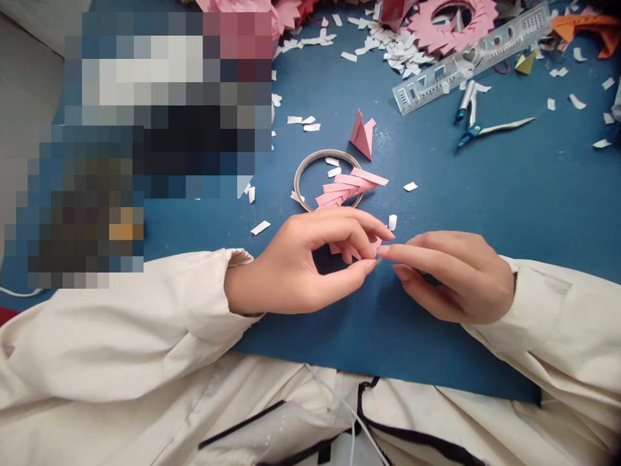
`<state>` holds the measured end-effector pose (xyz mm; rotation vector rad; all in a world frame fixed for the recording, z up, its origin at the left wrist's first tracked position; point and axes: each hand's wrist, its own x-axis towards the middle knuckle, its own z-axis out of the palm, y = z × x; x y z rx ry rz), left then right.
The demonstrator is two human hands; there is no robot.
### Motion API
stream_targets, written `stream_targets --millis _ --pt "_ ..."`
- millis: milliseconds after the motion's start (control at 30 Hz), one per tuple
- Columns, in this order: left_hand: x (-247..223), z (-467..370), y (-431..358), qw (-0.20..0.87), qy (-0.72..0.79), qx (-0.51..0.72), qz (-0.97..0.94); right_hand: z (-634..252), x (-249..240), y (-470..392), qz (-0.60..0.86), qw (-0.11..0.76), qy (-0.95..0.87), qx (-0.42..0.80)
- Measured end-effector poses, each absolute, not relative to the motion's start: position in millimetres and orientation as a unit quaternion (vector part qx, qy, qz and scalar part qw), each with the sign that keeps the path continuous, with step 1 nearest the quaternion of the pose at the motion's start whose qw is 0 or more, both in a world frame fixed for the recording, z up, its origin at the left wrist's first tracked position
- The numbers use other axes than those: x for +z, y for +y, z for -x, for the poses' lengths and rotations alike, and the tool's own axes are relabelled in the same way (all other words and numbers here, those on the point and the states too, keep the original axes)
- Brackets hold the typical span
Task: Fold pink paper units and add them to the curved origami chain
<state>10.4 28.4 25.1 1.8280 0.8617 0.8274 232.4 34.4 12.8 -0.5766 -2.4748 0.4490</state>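
Note:
My left hand (310,262) pinches the near end of a pink folded-paper chain (345,186) between thumb and fingers. The chain's overlapping pleats run away from me, across a thin round hoop (297,173) lying on the table. My right hand (453,275) comes in from the right. Its index fingertip meets the left fingertips at the paper's end, while its thumb stays apart below with a gap between. The left fingers hide part of the chain. Just beyond the hoop stands a small folded pink paper piece (363,134).
At the back right lie a clear plastic ruler (473,59), a metal compass (470,133), an orange tool (594,32) and a pink pleated paper ring (421,26). White paper scraps (402,55) are strewn over the blue table (485,194). The upper left is blurred out.

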Motion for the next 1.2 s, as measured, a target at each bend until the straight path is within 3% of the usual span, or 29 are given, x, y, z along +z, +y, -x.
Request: stream_targets --millis 367,767,1200 --pt "22.7 -8.7 30.5 0.397 0.321 0.339 -0.79 -230.6 10.5 33.4 0.228 0.286 -0.918 0.155" --pt "18.2 -2.5 34.7 0.099 0.237 0.329 -0.909 -231.9 10.2 33.5 0.248 0.287 -0.917 0.127" --pt "18.7 -2.7 41.2 -0.05 0.148 0.362 -0.919 -232.9 12.6 34.3 0.242 0.286 -0.918 0.13"
